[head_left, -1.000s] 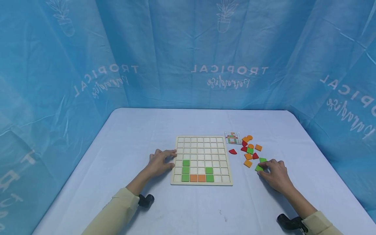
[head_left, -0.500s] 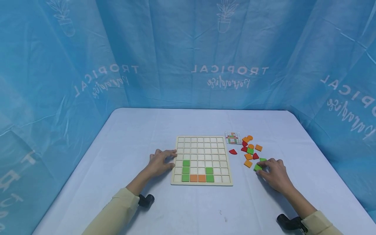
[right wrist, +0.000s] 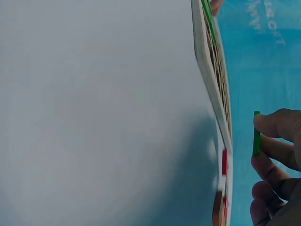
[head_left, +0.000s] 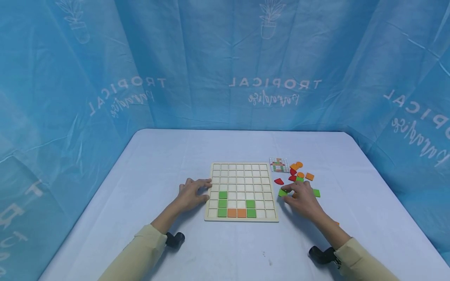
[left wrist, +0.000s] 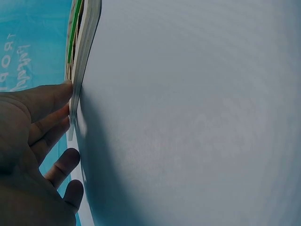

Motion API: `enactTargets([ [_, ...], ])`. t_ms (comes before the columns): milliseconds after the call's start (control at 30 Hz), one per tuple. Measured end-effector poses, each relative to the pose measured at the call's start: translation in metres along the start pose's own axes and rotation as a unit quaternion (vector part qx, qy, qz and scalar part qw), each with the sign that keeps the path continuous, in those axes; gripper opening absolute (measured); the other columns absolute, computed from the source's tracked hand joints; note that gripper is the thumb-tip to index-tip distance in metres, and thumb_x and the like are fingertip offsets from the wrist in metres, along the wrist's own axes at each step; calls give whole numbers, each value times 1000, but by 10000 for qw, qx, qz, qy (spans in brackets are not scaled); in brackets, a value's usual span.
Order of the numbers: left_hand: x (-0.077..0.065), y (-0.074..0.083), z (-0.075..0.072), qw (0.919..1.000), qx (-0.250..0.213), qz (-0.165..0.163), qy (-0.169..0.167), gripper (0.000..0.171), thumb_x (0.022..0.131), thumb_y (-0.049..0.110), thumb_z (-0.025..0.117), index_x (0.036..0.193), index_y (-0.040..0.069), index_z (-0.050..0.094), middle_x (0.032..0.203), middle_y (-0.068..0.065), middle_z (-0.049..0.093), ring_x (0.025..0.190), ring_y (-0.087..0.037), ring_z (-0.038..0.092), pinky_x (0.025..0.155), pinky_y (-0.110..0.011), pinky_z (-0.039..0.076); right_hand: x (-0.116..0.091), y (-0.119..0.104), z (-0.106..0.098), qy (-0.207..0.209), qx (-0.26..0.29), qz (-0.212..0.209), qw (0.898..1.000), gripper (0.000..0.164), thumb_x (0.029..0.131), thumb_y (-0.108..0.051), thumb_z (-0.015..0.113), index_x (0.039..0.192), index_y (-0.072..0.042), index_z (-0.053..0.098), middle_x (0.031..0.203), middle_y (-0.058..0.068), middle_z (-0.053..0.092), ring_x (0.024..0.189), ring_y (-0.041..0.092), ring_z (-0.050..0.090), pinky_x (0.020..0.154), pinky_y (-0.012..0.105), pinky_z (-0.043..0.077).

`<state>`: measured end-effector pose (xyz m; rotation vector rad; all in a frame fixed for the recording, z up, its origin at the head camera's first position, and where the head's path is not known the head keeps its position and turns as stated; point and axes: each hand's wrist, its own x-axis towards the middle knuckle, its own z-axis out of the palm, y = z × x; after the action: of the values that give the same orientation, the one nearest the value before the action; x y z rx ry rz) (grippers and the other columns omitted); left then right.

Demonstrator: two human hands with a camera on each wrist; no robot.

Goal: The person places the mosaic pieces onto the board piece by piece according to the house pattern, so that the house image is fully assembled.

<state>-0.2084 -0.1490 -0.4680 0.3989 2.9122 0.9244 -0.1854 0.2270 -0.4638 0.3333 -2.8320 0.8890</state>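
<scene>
A blue curtain (head_left: 197, 47) hangs behind the white surface (head_left: 168, 152), both unchanged from the earlier frames. The board (head_left: 240, 181), with its grid of squares, has not moved either; it lies flat on the surface between the 2 hands. The left hand (head_left: 191, 194) keeps its place, thumb and fingers apart, their tips touching the board's left edge. The right hand (head_left: 303, 197) is what differs: it has travelled left from beside the loose pieces and now hovers just off the board's right edge, thumb and fingers clamped on a green tile (head_left: 282, 193). That tile is at the hand's fingertips, on the side facing the board; the right wrist view shows it edge-on in the pinch, apart from the board. The picture card (head_left: 279, 165) lies beyond the hand, just beside the board's far right corner, as before. In the board, 5 green squares (head_left: 222, 203) and 2 orange squares (head_left: 232, 213) sit unchanged. A loose green piece (head_left: 316, 193) shows just right of the hand, an orange piece (head_left: 309, 176) lies farther back, and a red piece (head_left: 279, 181) lies just beyond the held tile. Some pieces seen earlier are now covered by the hand.
</scene>
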Motion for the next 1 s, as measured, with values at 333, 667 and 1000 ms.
enactTargets([
  [333,2,-1,1,10000,18,15,-5,40,83,18,75,121,13,66,138,5,53,92,-15,39,80,-41,26,23,-38,35,-371,20,-489,9981,29,75,-14,81,103,-9,75,92,2,61,91,22,42,74,38,34],
  [667,3,-2,3,9999,52,91,32,40,82,18,75,121,13,66,138,4,53,93,-16,40,80,-42,26,36,-54,58,-499,-271,-1079,9925,26,74,-15,81,99,-12,77,89,-2,60,84,18,41,70,34,33],
  [1000,3,-4,2,9999,88,115,49,40,83,18,75,121,13,66,138,4,53,92,-16,40,79,-41,26,41,-54,64,-764,-307,-1014,9914,23,77,-14,78,100,-14,76,91,-2,58,86,18,40,73,35,31],
])
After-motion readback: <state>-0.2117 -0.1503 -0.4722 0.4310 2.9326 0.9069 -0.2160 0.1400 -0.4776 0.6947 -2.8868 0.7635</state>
